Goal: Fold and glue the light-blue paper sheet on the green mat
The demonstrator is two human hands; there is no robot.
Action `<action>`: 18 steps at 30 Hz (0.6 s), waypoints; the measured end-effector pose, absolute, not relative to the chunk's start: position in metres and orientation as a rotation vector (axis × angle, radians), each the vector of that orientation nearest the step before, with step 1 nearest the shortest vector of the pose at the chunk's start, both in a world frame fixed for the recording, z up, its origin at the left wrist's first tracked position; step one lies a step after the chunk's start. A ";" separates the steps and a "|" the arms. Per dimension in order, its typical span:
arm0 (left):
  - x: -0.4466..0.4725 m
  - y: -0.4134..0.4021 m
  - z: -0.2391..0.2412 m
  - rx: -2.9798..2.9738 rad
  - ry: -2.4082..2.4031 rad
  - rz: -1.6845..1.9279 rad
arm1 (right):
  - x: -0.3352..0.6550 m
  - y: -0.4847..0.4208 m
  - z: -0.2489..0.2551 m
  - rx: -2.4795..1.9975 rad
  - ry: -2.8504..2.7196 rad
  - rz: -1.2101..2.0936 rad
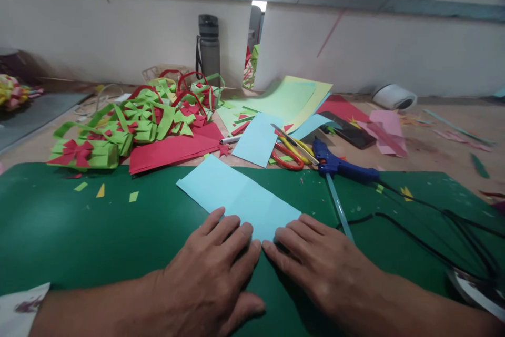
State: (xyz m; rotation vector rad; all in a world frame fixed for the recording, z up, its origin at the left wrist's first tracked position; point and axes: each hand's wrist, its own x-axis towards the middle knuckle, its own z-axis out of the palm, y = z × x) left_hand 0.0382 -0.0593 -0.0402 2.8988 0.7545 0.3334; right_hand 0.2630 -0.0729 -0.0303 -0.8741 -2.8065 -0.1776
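Observation:
A light blue folded sheet of paper (pixel 240 192) lies aslant on the green cutting mat (pixel 118 237), its layers slightly offset at the left end. On its near edge rest the fingertips of my left hand (pixel 221 263), fingers laid out and thumb held apart, off the paper. My right hand (pixel 315 253) presses the near right end with its fingers spread and a little bent; its thumb is hidden. The two hands almost meet at the paper's near corner. Neither hand is wrapped round anything.
Behind the mat are green paper bags with red bows (pixel 82 153), red paper strips (pixel 173 150), blue paper (pixel 258 140), scissors (pixel 290 155), and a phone (pixel 349 132). A blue glue gun (pixel 343 163) trails its cord rightward. A bottle (pixel 209 48) stands by the wall.

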 end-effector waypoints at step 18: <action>0.035 -0.062 -0.037 2.930 0.814 0.361 | 0.289 -0.070 -0.027 -0.901 -2.785 -0.393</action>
